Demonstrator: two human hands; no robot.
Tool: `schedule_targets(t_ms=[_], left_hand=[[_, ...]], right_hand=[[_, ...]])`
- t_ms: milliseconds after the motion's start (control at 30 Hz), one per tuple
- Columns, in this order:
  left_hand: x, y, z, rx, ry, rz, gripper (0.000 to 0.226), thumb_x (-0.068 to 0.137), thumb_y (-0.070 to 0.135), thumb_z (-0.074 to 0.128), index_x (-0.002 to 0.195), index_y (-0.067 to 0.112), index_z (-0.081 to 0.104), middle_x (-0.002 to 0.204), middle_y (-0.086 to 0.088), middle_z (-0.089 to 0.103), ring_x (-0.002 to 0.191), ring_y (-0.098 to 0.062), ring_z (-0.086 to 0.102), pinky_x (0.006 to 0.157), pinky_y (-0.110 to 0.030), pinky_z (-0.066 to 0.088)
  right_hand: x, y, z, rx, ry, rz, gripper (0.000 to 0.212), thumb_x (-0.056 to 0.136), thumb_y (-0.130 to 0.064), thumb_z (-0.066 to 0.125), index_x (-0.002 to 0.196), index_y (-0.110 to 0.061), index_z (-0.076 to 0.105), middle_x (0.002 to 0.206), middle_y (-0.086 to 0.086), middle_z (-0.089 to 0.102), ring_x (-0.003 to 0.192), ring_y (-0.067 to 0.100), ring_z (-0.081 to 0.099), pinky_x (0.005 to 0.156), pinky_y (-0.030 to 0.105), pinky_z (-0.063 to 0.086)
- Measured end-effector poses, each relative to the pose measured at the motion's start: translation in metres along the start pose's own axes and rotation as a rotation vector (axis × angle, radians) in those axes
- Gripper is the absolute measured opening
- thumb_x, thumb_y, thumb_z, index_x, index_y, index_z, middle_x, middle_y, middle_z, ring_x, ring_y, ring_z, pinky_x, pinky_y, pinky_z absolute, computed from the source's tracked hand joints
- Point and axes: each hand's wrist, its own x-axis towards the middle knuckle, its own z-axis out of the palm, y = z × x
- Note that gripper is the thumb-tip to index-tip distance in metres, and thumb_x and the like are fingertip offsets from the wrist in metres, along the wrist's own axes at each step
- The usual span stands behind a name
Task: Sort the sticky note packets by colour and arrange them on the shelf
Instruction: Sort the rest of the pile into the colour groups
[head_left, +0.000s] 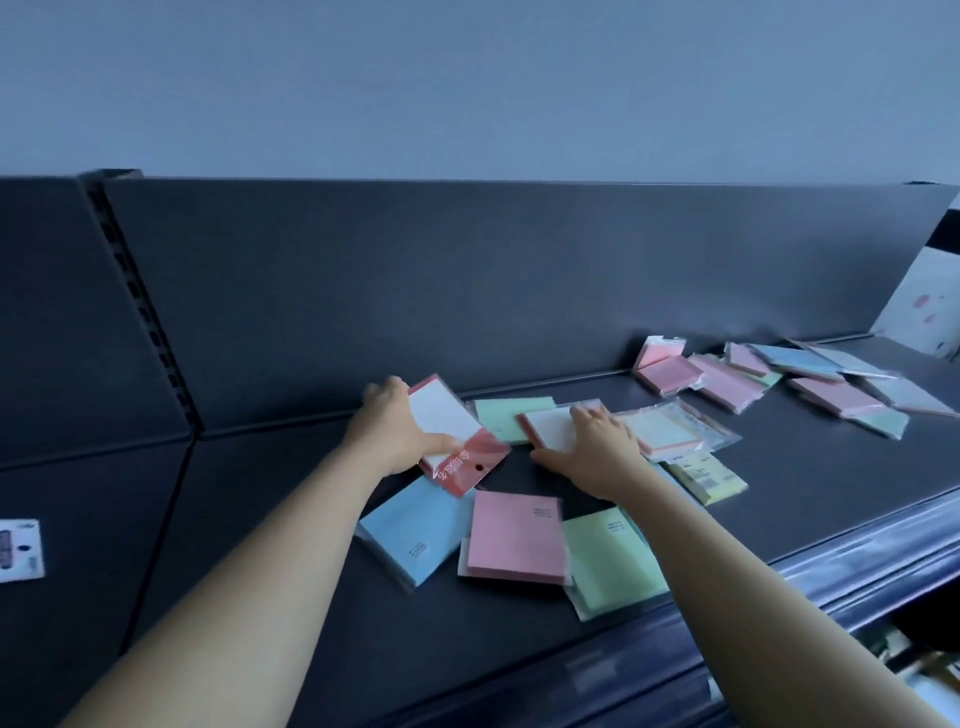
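Head view: the left hand (395, 431) is seen holding a red-topped packet (452, 431) tilted above the dark shelf (311, 571). The packet is pinched between the thumb on its white face and the fingers (384, 389) curled behind its far edge. Its red end is hung just past the thumb, over the far corner of a blue packet (415, 535) lying below the wrist.

The right hand (602, 447) is laid palm down on a white packet (545, 428) that lies flat on the shelf. Its fingers (587, 413) are spread across the packet's top, and the thumb is stretched out to the left along the near edge. Whether the packet is being gripped or only pressed cannot be told.

Between the two sets of fingers a far green packet (511, 415) is seen, partly covered by both other packets. Just right of the right fingers a clear-wrapped packet (675, 426) is found, and nearer, beside the right wrist, a yellow packet (709, 478). Between the forearms a pink packet (514, 538) is lapped over a near green packet (608, 556).

Well beyond the right fingertips, against the back panel (467, 286), a loose heap (779, 379) of pink, blue and green packets is spread. Far left of the left arm, a printed card (18, 551) is seen.
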Motion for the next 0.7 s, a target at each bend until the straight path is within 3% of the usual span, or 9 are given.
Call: schedule_targets(t_ms=[100, 200, 300, 400, 500, 600, 700], left_hand=[[-0.009, -0.011, -0.012, -0.223, 0.116, -0.006, 0.056, 0.071, 0.035, 0.083, 0.109, 0.013, 0.049, 0.111, -0.003, 0.058, 0.095, -0.023, 0.06, 0.078, -0.039, 0.053], [-0.021, -0.023, -0.024, -0.451, 0.212, -0.07, 0.029, 0.085, 0.022, 0.071, 0.103, 0.012, 0.05, 0.102, -0.004, 0.062, 0.08, -0.022, 0.066, 0.057, -0.032, 0.056], [-0.032, -0.034, -0.03, -0.487, 0.295, -0.107, 0.02, 0.09, 0.021, 0.061, 0.103, 0.011, 0.051, 0.102, -0.002, 0.061, 0.078, -0.022, 0.067, 0.05, -0.028, 0.053], [-0.038, -0.041, -0.029, -0.526, 0.326, -0.125, 0.016, 0.091, 0.019, 0.055, 0.103, 0.01, 0.051, 0.102, -0.003, 0.062, 0.078, -0.021, 0.067, 0.058, -0.034, 0.059], [-0.046, -0.044, -0.027, -0.522, 0.342, -0.138, 0.014, 0.091, 0.022, 0.055, 0.101, 0.015, 0.049, 0.097, 0.001, 0.061, 0.081, -0.021, 0.066, 0.07, -0.047, 0.06], [-0.053, -0.045, -0.027, -0.455, 0.365, -0.13, 0.015, 0.089, 0.023, 0.058, 0.1, 0.017, 0.05, 0.095, 0.003, 0.062, 0.084, -0.021, 0.063, 0.075, -0.046, 0.057], [-0.058, -0.044, -0.03, -0.422, 0.372, -0.12, 0.017, 0.087, 0.022, 0.063, 0.1, 0.017, 0.052, 0.096, 0.003, 0.063, 0.084, -0.02, 0.062, 0.073, -0.039, 0.053]], right_hand=[[0.002, -0.007, 0.0, 0.031, 0.027, -0.027, 0.071, 0.077, -0.056, 0.064, 0.129, -0.012, 0.045, 0.134, 0.009, 0.049, 0.124, 0.031, 0.045, 0.101, 0.038, 0.034], [-0.002, -0.017, -0.002, 0.164, -0.013, -0.128, 0.059, 0.077, -0.045, 0.068, 0.122, -0.012, 0.049, 0.119, 0.005, 0.057, 0.113, 0.032, 0.052, 0.089, 0.035, 0.04], [-0.003, -0.022, -0.003, 0.33, -0.055, -0.186, 0.06, 0.084, -0.045, 0.065, 0.137, -0.02, 0.047, 0.137, 0.001, 0.051, 0.127, 0.024, 0.046, 0.107, 0.038, 0.034], [0.004, -0.017, -0.002, 0.106, -0.043, -0.099, 0.077, 0.079, -0.06, 0.063, 0.138, -0.017, 0.04, 0.141, 0.007, 0.045, 0.132, 0.028, 0.038, 0.109, 0.041, 0.028], [0.004, -0.015, 0.001, 0.121, -0.097, -0.001, 0.086, 0.068, -0.066, 0.068, 0.131, -0.015, 0.042, 0.132, 0.011, 0.049, 0.121, 0.034, 0.046, 0.103, 0.045, 0.038], [0.0, -0.018, -0.002, 0.179, -0.047, 0.014, 0.09, 0.062, -0.063, 0.077, 0.128, -0.013, 0.042, 0.124, 0.01, 0.043, 0.112, 0.031, 0.05, 0.095, 0.042, 0.044], [-0.006, -0.022, -0.009, 0.319, 0.024, -0.007, 0.092, 0.063, -0.045, 0.085, 0.134, -0.011, 0.037, 0.126, 0.008, 0.036, 0.101, 0.026, 0.052, 0.084, 0.031, 0.043]])
